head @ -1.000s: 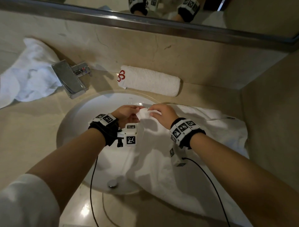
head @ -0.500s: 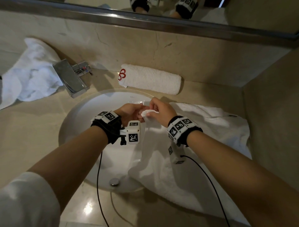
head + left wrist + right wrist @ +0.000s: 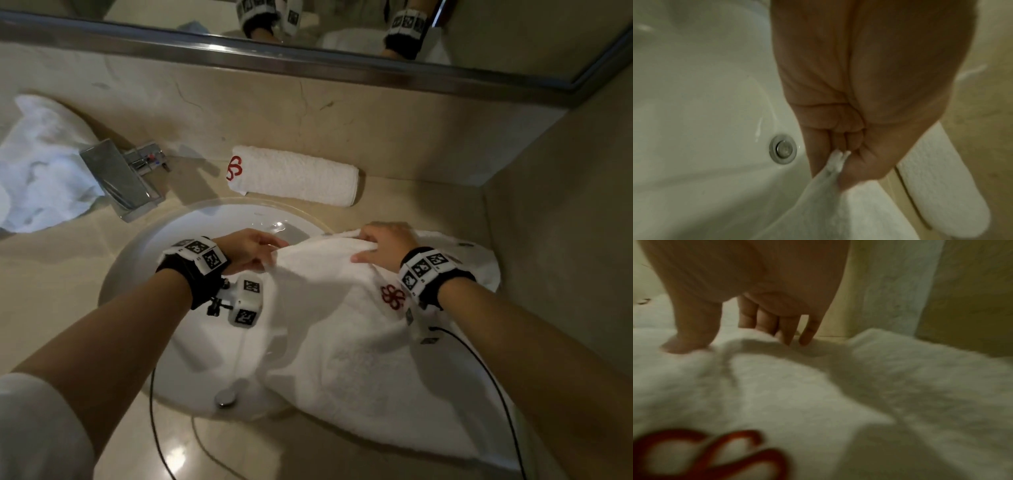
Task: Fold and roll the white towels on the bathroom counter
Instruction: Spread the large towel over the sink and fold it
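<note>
A white towel (image 3: 346, 346) with a red flower emblem (image 3: 392, 296) drapes over the right side of the sink and counter. My left hand (image 3: 251, 248) pinches its left corner (image 3: 835, 160) over the basin. My right hand (image 3: 383, 245) grips the top edge (image 3: 748, 344) further right, thumb in front and fingers behind the fold. A rolled white towel (image 3: 294, 175) with a red emblem lies at the back of the counter. A crumpled white towel (image 3: 37, 168) lies at the far left.
A chrome faucet (image 3: 118, 176) stands behind the white sink basin (image 3: 150, 260), whose drain (image 3: 225, 399) shows at the front. A wall (image 3: 565, 240) closes the counter on the right. A mirror (image 3: 342, 31) runs along the back. Cables hang from my wrists.
My hands were together at one towel corner. Now the right hand has slid right along the top edge, stretching it out, and the red emblem has come into view.
</note>
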Demonstrator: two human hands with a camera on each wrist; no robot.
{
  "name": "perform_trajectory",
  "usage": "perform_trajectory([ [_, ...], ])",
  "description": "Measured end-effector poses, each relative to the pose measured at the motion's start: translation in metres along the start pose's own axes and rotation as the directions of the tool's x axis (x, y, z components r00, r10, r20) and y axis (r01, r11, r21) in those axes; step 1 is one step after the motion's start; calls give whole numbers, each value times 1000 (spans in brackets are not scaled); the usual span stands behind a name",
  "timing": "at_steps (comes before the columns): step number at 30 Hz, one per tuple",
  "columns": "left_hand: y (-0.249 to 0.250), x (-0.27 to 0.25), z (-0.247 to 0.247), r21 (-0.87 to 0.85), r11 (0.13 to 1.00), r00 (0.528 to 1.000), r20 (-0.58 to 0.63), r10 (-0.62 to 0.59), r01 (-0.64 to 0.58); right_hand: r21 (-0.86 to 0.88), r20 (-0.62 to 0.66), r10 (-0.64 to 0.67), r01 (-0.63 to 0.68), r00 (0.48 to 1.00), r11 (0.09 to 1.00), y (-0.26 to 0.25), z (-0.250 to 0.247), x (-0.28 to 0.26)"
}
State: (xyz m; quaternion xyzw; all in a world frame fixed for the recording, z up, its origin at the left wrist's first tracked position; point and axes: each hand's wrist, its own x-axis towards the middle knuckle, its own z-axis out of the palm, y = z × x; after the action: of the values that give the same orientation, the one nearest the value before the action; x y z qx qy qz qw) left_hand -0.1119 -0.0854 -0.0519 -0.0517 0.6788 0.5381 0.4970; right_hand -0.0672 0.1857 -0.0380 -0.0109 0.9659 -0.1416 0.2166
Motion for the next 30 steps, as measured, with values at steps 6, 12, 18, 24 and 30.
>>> perform_trajectory([
  [6,14,9,-1,240,969,959,-282,8,62,-70,-7,177,-177,984,982,79,-15,-33],
  [12,22,21,3,209,969,929,-367,-47,132,-31,-10,426,-426,905,904,143,-15,-66],
  [18,17,36,4,227,957,894,-443,-64,180,271,-130,607,-560,784,783,150,-15,-60],
  [24,14,40,-11,372,877,860,-504,-83,303,717,5,617,-433,787,547,144,-9,-53],
  [30,3,35,-31,424,818,842,-524,-128,388,727,50,637,-466,769,504,146,-7,-36],
])
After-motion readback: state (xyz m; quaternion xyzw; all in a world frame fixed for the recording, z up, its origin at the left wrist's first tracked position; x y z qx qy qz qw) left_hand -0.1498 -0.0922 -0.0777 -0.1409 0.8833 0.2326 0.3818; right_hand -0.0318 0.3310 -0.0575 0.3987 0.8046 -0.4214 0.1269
